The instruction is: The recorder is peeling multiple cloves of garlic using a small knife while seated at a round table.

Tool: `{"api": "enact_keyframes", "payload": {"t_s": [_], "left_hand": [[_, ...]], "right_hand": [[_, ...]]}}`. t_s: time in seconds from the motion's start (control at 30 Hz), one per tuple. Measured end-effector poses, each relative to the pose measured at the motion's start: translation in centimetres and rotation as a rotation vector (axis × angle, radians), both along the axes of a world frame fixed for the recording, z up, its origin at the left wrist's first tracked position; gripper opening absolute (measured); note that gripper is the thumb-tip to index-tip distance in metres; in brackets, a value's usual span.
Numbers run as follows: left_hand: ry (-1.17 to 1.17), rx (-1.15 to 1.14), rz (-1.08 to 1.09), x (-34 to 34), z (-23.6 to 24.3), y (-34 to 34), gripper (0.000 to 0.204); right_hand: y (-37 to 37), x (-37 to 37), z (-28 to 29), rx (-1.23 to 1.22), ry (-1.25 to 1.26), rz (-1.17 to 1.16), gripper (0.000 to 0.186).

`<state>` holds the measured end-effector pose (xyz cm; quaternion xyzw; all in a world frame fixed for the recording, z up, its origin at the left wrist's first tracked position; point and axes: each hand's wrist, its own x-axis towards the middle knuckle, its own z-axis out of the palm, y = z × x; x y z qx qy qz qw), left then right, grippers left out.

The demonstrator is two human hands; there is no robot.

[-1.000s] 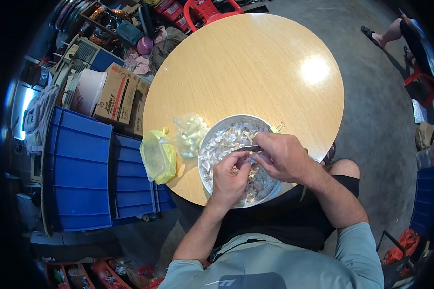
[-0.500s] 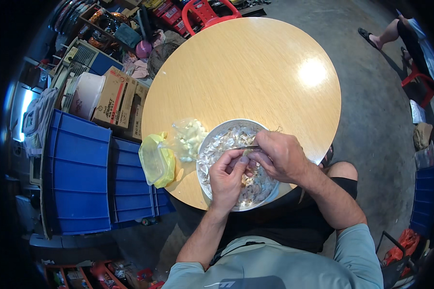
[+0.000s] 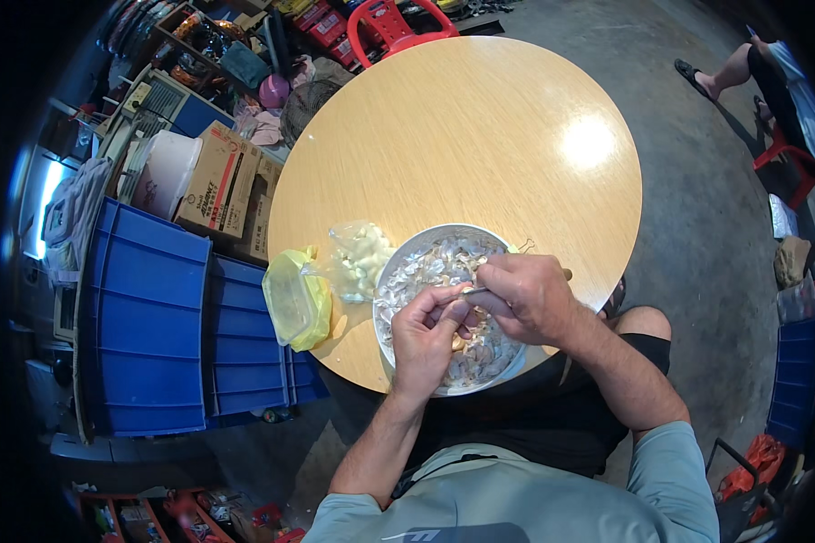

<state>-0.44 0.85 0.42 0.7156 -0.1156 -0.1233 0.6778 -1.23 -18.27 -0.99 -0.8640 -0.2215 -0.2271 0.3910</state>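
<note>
A white bowl [image 3: 377, 319] full of papery garlic skins and cloves [image 3: 417, 294] stands at the table's near edge. Above it, my left hand [image 3: 424, 342] pinches a small garlic clove, mostly hidden by the fingertips. My right hand [image 3: 536, 297] is closed round a small knife [image 3: 476, 291]. Its blade meets the left fingertips, and the handle's end pokes out behind the right hand. Left of the bowl lies a clear plastic bag of peeled garlic cloves [image 3: 364, 252]. Beside that is a clear plastic tub [image 3: 292, 299] in a yellow bag [image 3: 321, 317].
The round wooden table [image 3: 462, 127] spreads out ahead. Blue plastic crates [image 3: 145, 326] and cardboard boxes [image 3: 215, 185] stand at its left. A red chair [image 3: 398, 32] is at the far side. Another person's leg [image 3: 729, 72] shows at the far right.
The knife blade has drawn back toward my right hand and no longer reaches across the left fingers. Both hands stay together over the bowl.
</note>
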Motion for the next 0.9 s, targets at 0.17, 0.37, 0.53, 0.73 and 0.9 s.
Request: {"api": "enact_keyframes", "payload": {"t_s": [0.17, 0.37, 0.53, 0.73, 0.9], "left_hand": [[0.006, -0.004, -0.012, 0.0, 0.3, -0.4, 0.020], [0.122, -0.128, -0.154, 1.0, 0.2, 0.2, 0.031], [0.288, -0.321, -0.280, 1.4, -0.7, 0.4, 0.044], [0.318, -0.470, -0.169, 2.1, -1.6, 0.4, 0.039], [0.338, -0.497, -0.082, 2.5, -1.9, 1.0, 0.034]], "right_hand": [[0.0, 0.2, -0.8, 0.055, 0.002, 0.000, 0.021], [-0.3, 0.3, -0.7, 0.161, 0.098, 0.013, 0.021], [-0.6, 0.3, -0.6, 0.196, 0.199, 0.053, 0.024], [-0.9, 0.0, 0.0, 0.193, 0.246, 0.137, 0.025], [-1.2, -0.1, 0.2, 0.197, 0.249, 0.189, 0.026]]}}
